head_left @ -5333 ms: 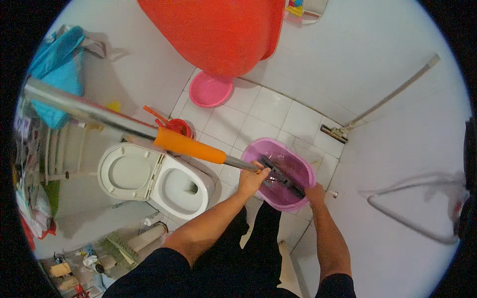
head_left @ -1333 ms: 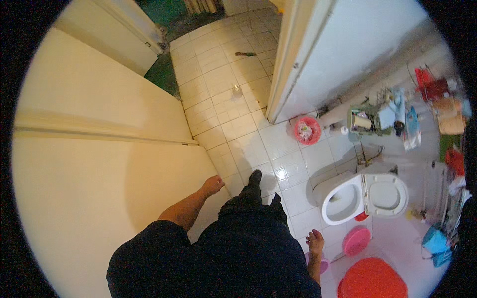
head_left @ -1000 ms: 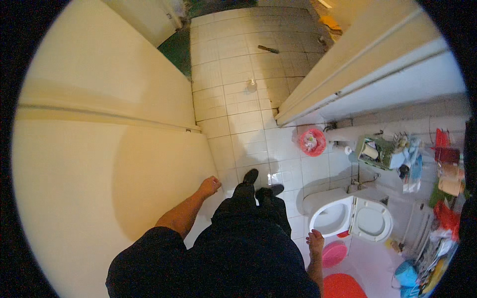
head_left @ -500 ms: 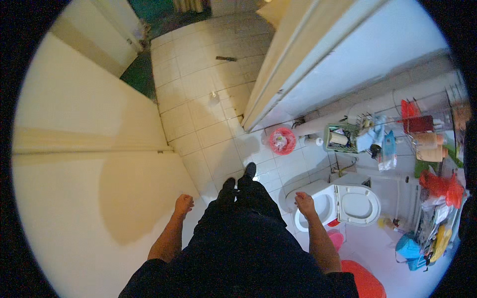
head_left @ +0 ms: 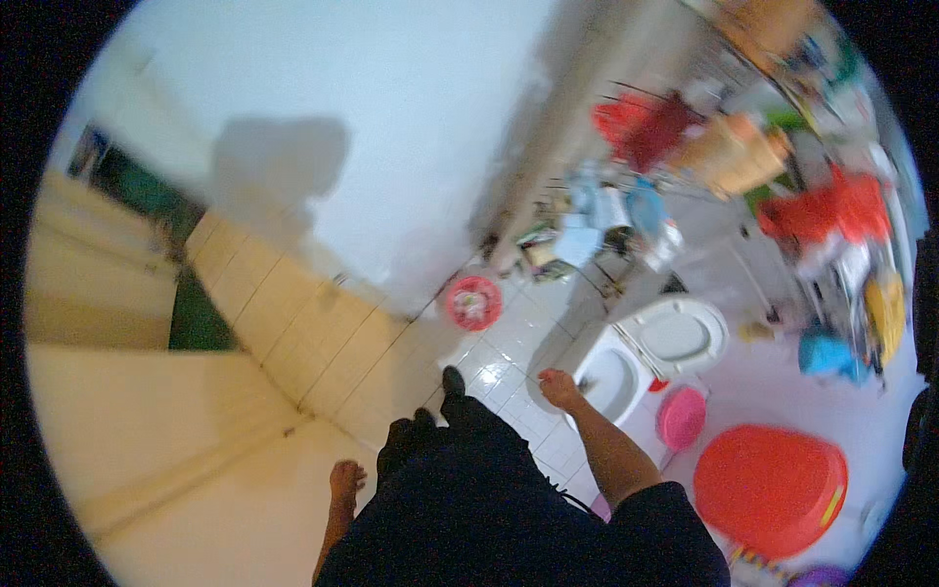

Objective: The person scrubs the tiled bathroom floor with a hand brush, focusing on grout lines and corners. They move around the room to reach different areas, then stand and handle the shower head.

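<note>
My left hand [head_left: 347, 478] hangs low at my left side, beside the cream door. Its fingers are loosely curled, and I see nothing in them. Farther forward, my right hand [head_left: 558, 388] is over the floor at the near left edge of the white toilet [head_left: 634, 380]. Its fingers are bent in as well, with nothing visible inside. The toilet's lid and seat [head_left: 681, 337] are tipped back. I cannot tell whether the right hand touches the toilet; it seems to hang in the air above the tiles.
A red basket [head_left: 473, 303] stands on the tiles ahead. Blurred shelves and hanging bags [head_left: 827, 210] fill the right wall. A pink basin [head_left: 682, 418] and a large red tub [head_left: 773, 487] sit at lower right. On the left is a cream door [head_left: 196, 421].
My view has turned right, so the wall and doorway have swung left and the red tub has come into sight. My left hand is lower in the picture; both hands stay without anything visible in them.
</note>
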Action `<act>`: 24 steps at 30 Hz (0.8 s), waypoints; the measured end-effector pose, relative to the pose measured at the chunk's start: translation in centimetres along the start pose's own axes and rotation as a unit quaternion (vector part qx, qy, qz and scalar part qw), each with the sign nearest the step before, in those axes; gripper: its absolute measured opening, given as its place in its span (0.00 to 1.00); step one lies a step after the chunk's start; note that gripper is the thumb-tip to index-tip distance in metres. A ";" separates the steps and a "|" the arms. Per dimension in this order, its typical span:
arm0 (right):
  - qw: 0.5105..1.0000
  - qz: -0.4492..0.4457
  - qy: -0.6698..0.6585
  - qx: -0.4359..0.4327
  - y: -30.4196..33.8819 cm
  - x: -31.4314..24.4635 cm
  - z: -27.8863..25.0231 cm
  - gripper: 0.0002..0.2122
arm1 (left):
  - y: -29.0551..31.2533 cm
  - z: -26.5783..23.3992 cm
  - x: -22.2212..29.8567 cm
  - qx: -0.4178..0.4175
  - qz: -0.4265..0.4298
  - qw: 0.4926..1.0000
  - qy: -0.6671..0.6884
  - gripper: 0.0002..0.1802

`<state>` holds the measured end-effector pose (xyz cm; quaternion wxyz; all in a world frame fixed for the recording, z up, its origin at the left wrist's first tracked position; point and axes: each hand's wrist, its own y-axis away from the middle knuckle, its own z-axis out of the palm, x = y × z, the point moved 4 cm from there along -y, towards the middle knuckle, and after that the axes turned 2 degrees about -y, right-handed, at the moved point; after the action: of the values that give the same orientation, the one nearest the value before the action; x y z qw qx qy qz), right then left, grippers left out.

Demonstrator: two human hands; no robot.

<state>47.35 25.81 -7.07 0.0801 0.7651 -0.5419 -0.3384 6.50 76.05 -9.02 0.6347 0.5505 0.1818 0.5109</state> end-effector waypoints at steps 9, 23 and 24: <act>0.966 0.196 -0.132 0.106 15.2 1.4 6.4 0.14 | -9.2 2.0 10.4 -0.199 -0.068 0.966 -0.153 0.09; 0.780 0.446 -0.424 0.113 27.4 -15.9 29.8 0.17 | -8.8 18.1 29.4 -0.108 0.082 0.783 -0.607 0.15; 0.776 0.444 -0.431 0.126 27.1 -17.1 30.7 0.17 | -8.9 17.4 29.5 -0.111 0.065 0.787 -0.604 0.14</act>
<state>4.61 37.53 -9.74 -0.1174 0.2172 -0.8368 -0.4887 36.44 93.31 -1.35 0.6365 0.6832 -0.3330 0.1310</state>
